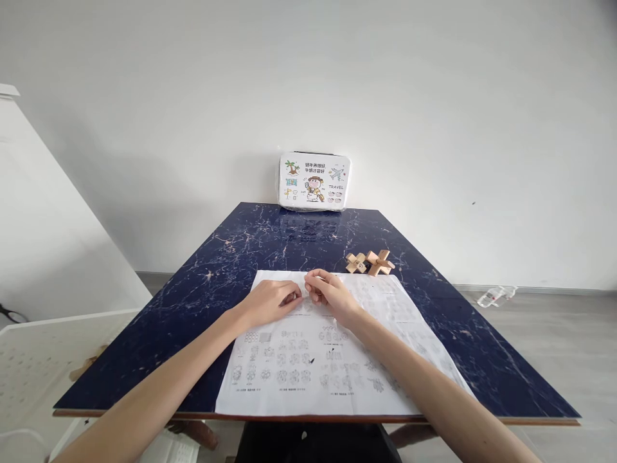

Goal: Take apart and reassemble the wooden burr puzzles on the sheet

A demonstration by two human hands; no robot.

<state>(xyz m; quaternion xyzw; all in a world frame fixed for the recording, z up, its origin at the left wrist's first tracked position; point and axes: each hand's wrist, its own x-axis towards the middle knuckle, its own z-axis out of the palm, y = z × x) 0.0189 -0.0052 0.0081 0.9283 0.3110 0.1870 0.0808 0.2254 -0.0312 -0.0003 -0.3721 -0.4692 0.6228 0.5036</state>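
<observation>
My left hand (270, 301) and my right hand (330, 294) rest close together on a large white instruction sheet (299, 366) printed with small puzzle diagrams. Both hands have their fingers curled inward, fingertips nearly touching each other over the sheet's upper middle. Whether anything small sits between the fingers is hidden. Two wooden interlocking burr puzzles (369, 262) stand just beyond the sheet's far right corner, a short way past my right hand.
The sheet lies on a dark blue marble-pattern table (202, 289). A white box with cartoon travel pictures (313, 181) leans against the wall at the table's far edge. A crumpled plastic bottle (496, 296) lies on the floor at right. White furniture stands left.
</observation>
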